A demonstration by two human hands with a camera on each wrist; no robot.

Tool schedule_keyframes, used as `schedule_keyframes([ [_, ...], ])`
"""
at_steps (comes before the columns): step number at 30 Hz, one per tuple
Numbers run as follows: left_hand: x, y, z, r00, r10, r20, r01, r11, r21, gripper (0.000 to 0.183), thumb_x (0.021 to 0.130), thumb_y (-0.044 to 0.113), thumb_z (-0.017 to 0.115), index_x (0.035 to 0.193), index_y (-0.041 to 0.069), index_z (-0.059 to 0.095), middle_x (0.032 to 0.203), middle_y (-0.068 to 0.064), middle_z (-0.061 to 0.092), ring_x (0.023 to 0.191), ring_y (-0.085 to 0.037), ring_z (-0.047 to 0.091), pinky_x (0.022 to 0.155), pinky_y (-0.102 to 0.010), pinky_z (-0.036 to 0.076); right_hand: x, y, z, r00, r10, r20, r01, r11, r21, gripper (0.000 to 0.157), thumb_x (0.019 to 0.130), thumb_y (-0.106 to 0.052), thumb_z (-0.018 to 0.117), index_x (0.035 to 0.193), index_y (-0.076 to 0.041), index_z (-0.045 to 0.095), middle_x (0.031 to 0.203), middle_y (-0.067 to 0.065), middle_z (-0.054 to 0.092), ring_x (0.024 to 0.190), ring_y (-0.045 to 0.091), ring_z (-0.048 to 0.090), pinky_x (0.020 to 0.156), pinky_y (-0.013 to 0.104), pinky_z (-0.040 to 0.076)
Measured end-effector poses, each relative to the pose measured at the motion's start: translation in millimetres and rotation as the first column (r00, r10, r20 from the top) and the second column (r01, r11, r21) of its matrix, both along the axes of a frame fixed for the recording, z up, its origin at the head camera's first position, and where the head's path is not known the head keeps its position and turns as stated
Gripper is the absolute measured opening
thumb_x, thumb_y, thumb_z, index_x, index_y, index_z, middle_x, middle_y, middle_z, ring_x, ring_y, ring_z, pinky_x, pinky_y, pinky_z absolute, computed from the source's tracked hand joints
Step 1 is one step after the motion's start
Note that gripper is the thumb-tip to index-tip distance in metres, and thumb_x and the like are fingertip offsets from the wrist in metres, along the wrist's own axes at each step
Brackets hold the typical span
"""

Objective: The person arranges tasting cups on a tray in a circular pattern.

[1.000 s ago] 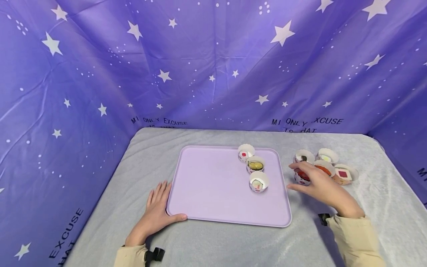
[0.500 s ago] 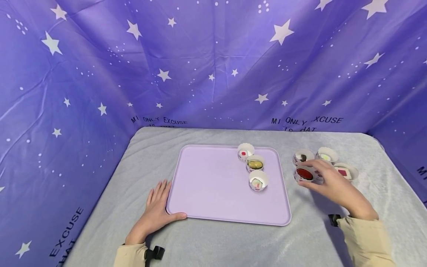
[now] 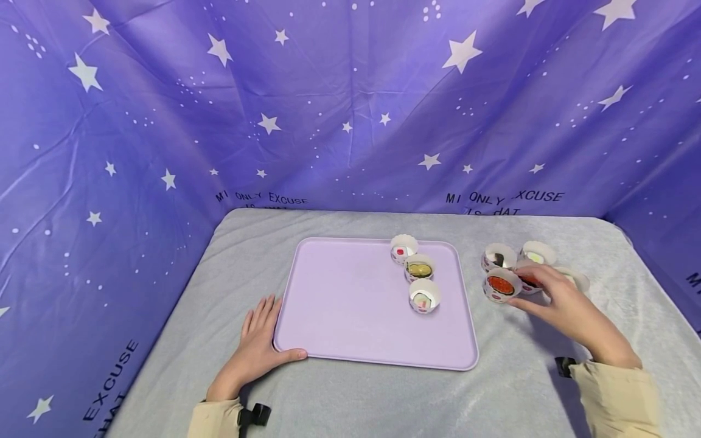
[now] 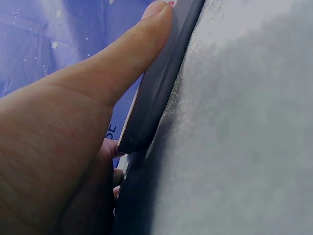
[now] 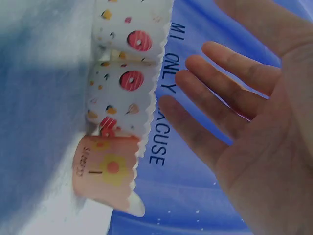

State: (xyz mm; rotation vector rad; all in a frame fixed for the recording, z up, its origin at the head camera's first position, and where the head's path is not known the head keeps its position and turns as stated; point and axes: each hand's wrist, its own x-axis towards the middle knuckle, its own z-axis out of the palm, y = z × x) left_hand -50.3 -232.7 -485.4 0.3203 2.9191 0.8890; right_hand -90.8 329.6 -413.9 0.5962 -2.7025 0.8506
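Observation:
At the near left corner of the lilac tray (image 3: 350, 304) lies my left hand (image 3: 249, 359), fingers straight along the left side and thumb on the front rim. In the left wrist view the thumb (image 4: 132, 54) touches the tray's edge. My right hand (image 3: 564, 307) hovers with spread fingers by a group of paper cups right of the tray. Nearest its thumb is a patterned cup with an orange-red, dark-rimmed piece (image 3: 501, 287). Behind the fingers a second orange-red cup (image 3: 530, 286) is partly hidden. The right wrist view shows the fingers apart from the patterned cups (image 5: 117, 93).
On the tray's right part stand three cups: one with a red-centred piece (image 3: 404, 249), one yellow (image 3: 419, 269), one pale (image 3: 424, 298). Right of the tray are a cup with a dark piece (image 3: 498, 258), one with pale green (image 3: 538, 254), and a peach cup (image 5: 107, 169).
My right hand has drawn back to the right and lower, from the front orange-red cup to the cups behind it, uncovering the front one. The left hand has not moved.

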Motion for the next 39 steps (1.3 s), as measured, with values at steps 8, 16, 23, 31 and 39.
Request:
schedule_keyframes([
  [8, 0.1, 0, 0.2, 1.0, 0.004, 0.001, -0.004, 1.0, -0.004, 0.123, 0.069, 0.064, 0.079, 0.157, 0.002, 0.021, 0.163, -0.024, 0.014, 0.151, -0.043, 0.007, 0.118, -0.062, 0.0, 5.4, 15, 1.8, 0.993, -0.091, 0.069, 0.09, 0.996, 0.012, 0.05, 0.079, -0.019, 0.085, 0.121, -0.004, 0.063, 0.117, 0.016, 0.062, 0.097, -0.01, 0.046, 0.081, 0.001, 0.037],
  [16, 0.4, 1, 1.4, 1.0, 0.006, 0.002, -0.006, 1.0, -0.003, 0.122, 0.07, 0.064, 0.079, 0.157, 0.002, 0.021, 0.163, -0.025, 0.014, 0.151, -0.043, 0.007, 0.118, -0.062, -0.001, 6.6, 27, 0.8, 0.982, -0.172, 0.075, 0.17, 0.985, 0.032, 0.058, 0.077, -0.021, 0.087, 0.127, -0.006, 0.062, 0.123, 0.018, 0.058, 0.1, 0.008, 0.052, 0.08, 0.015, 0.037],
  [23, 0.5, 1, 0.6, 1.0, 0.008, -0.006, -0.008, 1.0, -0.005, 0.123, 0.069, 0.064, 0.08, 0.157, 0.002, 0.021, 0.163, -0.024, 0.014, 0.151, -0.043, 0.007, 0.118, -0.062, -0.001, 5.2, 39, -1.4, 0.98, -0.179, 0.085, 0.179, 0.984, 0.015, 0.062, 0.079, -0.018, 0.084, 0.129, 0.003, 0.055, 0.127, 0.029, 0.052, 0.115, 0.051, 0.042, 0.093, 0.071, 0.032],
  [31, 0.6, 1, 0.5, 1.0, 0.007, -0.004, -0.007, 1.0, -0.003, 0.123, 0.069, 0.065, 0.08, 0.157, 0.002, 0.021, 0.163, -0.024, 0.014, 0.151, -0.043, 0.007, 0.118, -0.062, -0.001, 2.0, 50, -4.3, 0.981, -0.188, 0.055, 0.188, 0.982, 0.009, 0.064, 0.077, -0.016, 0.085, 0.128, 0.007, 0.054, 0.128, 0.033, 0.05, 0.117, 0.055, 0.037, 0.1, 0.075, 0.024],
  [39, 0.4, 0, -0.3, 1.0, 0.005, -0.004, -0.005, 1.0, 0.001, 0.123, 0.069, 0.065, 0.079, 0.158, 0.003, 0.02, 0.163, -0.024, 0.014, 0.151, -0.043, 0.007, 0.118, -0.062, -0.001, 0.4, 61, -7.3, 0.976, -0.216, 0.04, 0.213, 0.975, 0.065, 0.072, 0.076, -0.019, 0.085, 0.13, 0.013, 0.049, 0.128, 0.039, 0.045, 0.116, 0.061, 0.033, 0.096, 0.075, 0.025],
])
